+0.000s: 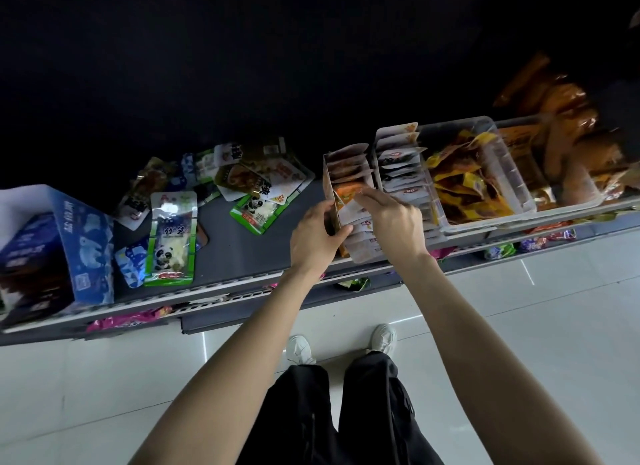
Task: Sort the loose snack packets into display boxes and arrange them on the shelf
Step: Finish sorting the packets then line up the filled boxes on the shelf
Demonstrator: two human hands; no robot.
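item: display box (pixel 341 201), cardboard, on the shelf (pixel 221 256) at 12 o'clock from the person, packets filed upright inside. left hand (pixel 313 237) gripped its left wall, thumb curled round the front corner. right hand (pixel 393 218) pressed fingertips down on an orange packet (pixel 349 192) in the row. loose packets (pixel 173 222) lay at 10 o'clock. judged light, thin, slippery film, limp; best pinched at a sealed edge, box steadied by its stiff walls.
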